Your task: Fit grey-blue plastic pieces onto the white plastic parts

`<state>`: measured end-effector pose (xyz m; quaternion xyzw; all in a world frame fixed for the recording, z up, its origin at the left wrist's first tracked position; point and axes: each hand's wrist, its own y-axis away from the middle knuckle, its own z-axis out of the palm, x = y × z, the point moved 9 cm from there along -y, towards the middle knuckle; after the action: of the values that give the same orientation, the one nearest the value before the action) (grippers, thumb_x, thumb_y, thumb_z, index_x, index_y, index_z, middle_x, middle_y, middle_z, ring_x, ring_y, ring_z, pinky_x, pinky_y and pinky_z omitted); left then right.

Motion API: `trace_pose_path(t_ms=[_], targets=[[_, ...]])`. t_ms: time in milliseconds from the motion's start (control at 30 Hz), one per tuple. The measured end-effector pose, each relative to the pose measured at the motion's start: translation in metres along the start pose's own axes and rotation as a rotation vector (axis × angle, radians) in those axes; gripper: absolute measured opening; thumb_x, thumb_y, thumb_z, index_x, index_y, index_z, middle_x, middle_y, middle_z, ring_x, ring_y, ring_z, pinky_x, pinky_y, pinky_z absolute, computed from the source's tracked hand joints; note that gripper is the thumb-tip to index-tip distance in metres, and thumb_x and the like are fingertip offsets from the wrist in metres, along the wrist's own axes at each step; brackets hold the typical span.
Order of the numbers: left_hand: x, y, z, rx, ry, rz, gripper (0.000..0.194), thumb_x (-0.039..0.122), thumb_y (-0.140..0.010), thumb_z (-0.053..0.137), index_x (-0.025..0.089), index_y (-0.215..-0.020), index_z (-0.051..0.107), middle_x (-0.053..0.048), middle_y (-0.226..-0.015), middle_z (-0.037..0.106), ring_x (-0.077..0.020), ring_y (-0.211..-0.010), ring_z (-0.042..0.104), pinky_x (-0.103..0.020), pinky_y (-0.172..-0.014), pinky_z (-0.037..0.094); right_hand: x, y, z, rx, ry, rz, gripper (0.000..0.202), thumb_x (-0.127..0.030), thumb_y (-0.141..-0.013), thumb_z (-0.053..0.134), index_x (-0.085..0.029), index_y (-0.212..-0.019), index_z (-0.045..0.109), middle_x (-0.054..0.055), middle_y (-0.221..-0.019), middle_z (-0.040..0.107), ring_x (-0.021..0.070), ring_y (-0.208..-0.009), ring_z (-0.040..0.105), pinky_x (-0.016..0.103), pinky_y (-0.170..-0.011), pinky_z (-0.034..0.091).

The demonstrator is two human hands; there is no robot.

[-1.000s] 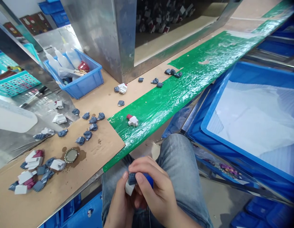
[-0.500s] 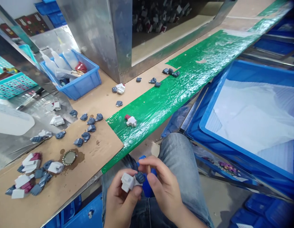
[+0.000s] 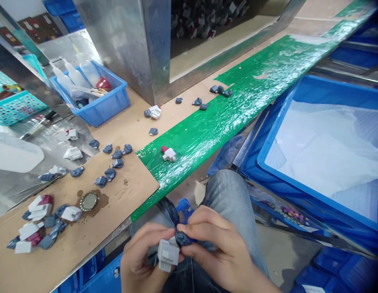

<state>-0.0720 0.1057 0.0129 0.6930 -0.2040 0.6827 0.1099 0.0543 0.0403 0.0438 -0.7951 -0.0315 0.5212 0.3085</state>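
Above my lap, my left hand (image 3: 146, 256) grips a white blocky piece (image 3: 168, 254) between thumb and fingers. Touching its upper right side is a dark blue-grey fist-shaped piece (image 3: 183, 239), pinched by the thumb and fingertips of my right hand (image 3: 218, 244). Where the two pieces meet is partly hidden by my fingers. A blue object (image 3: 185, 208) shows just behind my right fingers. On the green strip lies a white and red piece (image 3: 169, 154).
Dark and white pieces (image 3: 50, 221) lie on the cardboard at left beside a round metal cap (image 3: 89, 201). A blue bin (image 3: 108, 116) with bottles stands behind. A large blue crate (image 3: 259, 162) is at right, and a metal housing (image 3: 128, 44) rises at the back.
Both hands have drawn closer around the pieces. The white piece has turned and moved slightly lower. My right fingers have closed on the dark piece, and the blue object is less visible below them.
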Motion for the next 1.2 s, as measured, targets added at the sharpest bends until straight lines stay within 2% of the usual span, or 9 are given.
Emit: trace_pose_path(t_ms=[167,300,467,567,700,867,1000,1133,1200], targets=[[-0.026,0.0,-0.002,0.043,0.142,-0.319,0.019,0.037,-0.061,0.086,0.027,-0.074,0.077,0.003,-0.068,0.067,-0.0098,-0.063,0.059,-0.015,-0.059,0.045,0.005,-0.002,0.002,0.006,0.018,-0.012,0.013,-0.025,-0.091,0.059,-0.02,-0.102,0.063,0.003,-0.076,0.062,0.0128,-0.068,0.06,0.023,-0.057,0.05],[-0.052,0.009,0.005,0.106,0.31,-0.57,0.026,0.043,-0.057,0.088,0.022,-0.068,0.076,0.002,-0.058,0.066,-0.0068,-0.054,0.056,-0.012,-0.056,0.045,0.024,0.0,0.006,-0.031,-0.031,0.145,0.016,-0.033,-0.092,0.057,-0.021,-0.097,0.067,0.003,-0.077,0.063,0.0134,-0.071,0.061,0.024,-0.061,0.05],[-0.067,0.016,0.021,0.031,0.441,-0.679,0.05,0.044,-0.068,0.082,0.026,-0.112,0.068,0.001,-0.055,0.067,-0.009,-0.049,0.06,-0.015,-0.051,0.048,0.05,0.008,-0.004,0.051,-0.037,0.35,0.025,-0.038,-0.097,0.047,-0.023,-0.105,0.066,0.002,-0.079,0.065,0.013,-0.07,0.062,0.023,-0.062,0.05],[-0.079,0.023,0.03,-0.011,0.599,-0.837,0.045,0.047,-0.071,0.078,0.019,-0.105,0.069,0.001,-0.051,0.064,-0.0084,-0.043,0.057,-0.014,-0.045,0.045,0.061,0.017,-0.007,0.089,-0.035,0.439,0.027,-0.037,-0.098,0.044,-0.022,-0.101,0.067,0.001,-0.077,0.065,0.0132,-0.069,0.062,0.023,-0.062,0.05],[-0.083,0.032,0.044,-0.022,0.942,-1.05,0.041,0.04,-0.068,0.083,0.011,-0.094,0.072,0.008,-0.043,0.049,-0.0026,-0.036,0.041,-0.013,-0.039,0.036,0.071,0.027,0.003,0.038,-0.055,0.542,0.027,-0.036,-0.096,0.046,-0.021,-0.097,0.068,0.001,-0.073,0.066,0.0136,-0.067,0.062,0.023,-0.061,0.049],[-0.086,0.031,0.047,-0.02,1.028,-1.063,0.035,0.033,-0.064,0.086,0.009,-0.086,0.073,0.011,-0.043,0.039,0.0015,-0.036,0.028,-0.01,-0.038,0.03,0.074,0.03,0.017,-0.052,-0.093,0.585,0.026,-0.032,-0.095,0.046,-0.021,-0.093,0.069,0.001,-0.079,0.069,0.0137,-0.07,0.062,0.023,-0.067,0.049],[-0.097,0.031,0.047,-0.016,0.973,-1.036,0.033,0.036,-0.067,0.083,0.011,-0.085,0.071,0.011,-0.046,0.036,0.0003,-0.038,0.027,-0.01,-0.039,0.031,0.077,0.031,0.02,-0.076,-0.105,0.609,0.026,-0.032,-0.095,0.045,-0.023,-0.094,0.069,0.001,-0.089,0.071,0.0139,-0.075,0.063,0.024,-0.07,0.048],[-0.117,0.03,0.037,0.022,0.747,-0.97,0.034,0.04,-0.084,0.066,0.014,-0.106,0.063,0.006,-0.057,0.051,-0.0043,-0.048,0.045,-0.012,-0.044,0.038,0.085,0.034,0.019,-0.056,-0.078,0.653,0.027,-0.034,-0.093,0.045,-0.022,-0.097,0.069,0.002,-0.084,0.07,0.0147,-0.072,0.062,0.025,-0.067,0.047],[-0.127,0.028,0.025,0.053,0.578,-0.903,0.045,0.04,-0.084,0.067,0.017,-0.121,0.055,0.001,-0.07,0.062,-0.0081,-0.06,0.055,-0.014,-0.049,0.043,0.089,0.037,0.017,-0.045,-0.061,0.672,0.028,-0.035,-0.093,0.045,-0.02,-0.096,0.068,0.003,-0.083,0.068,0.0154,-0.072,0.062,0.025,-0.066,0.047]])
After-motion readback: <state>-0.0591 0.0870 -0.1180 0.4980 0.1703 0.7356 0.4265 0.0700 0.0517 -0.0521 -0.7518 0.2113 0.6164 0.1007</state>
